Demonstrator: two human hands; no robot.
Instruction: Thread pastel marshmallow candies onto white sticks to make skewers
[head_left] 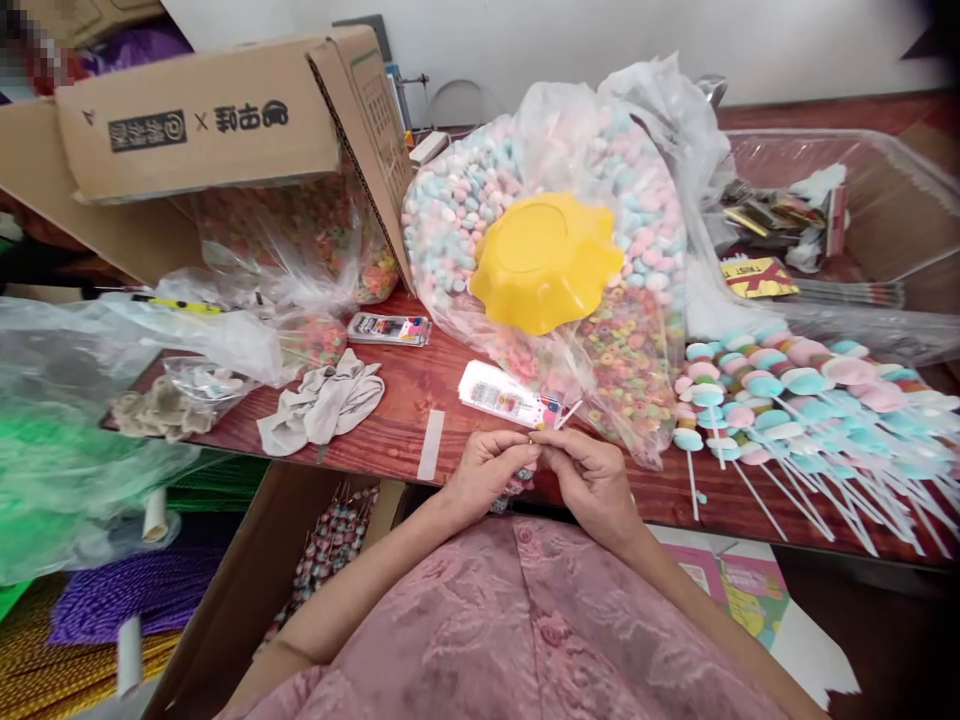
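My left hand (487,470) and my right hand (589,480) meet at the near edge of the red wooden table (405,420). Together they pinch a thin white stick (568,412) with a small candy piece at the fingertips; the piece is mostly hidden by my fingers. Just beyond them lies a white plastic packet (506,396). Behind it bulges a clear bag of pastel marshmallows and ring candies (622,350), with a yellow wavy bowl (544,262) upside down on top.
Several finished candy skewers (795,400) are piled at the right. A clear bin (885,200) holds wrappers at back right. Cardboard boxes (202,120), loose plastic bags (90,400), a grey cloth (322,405) and a small case (388,328) fill the left. A carton of skewers (330,540) stands below.
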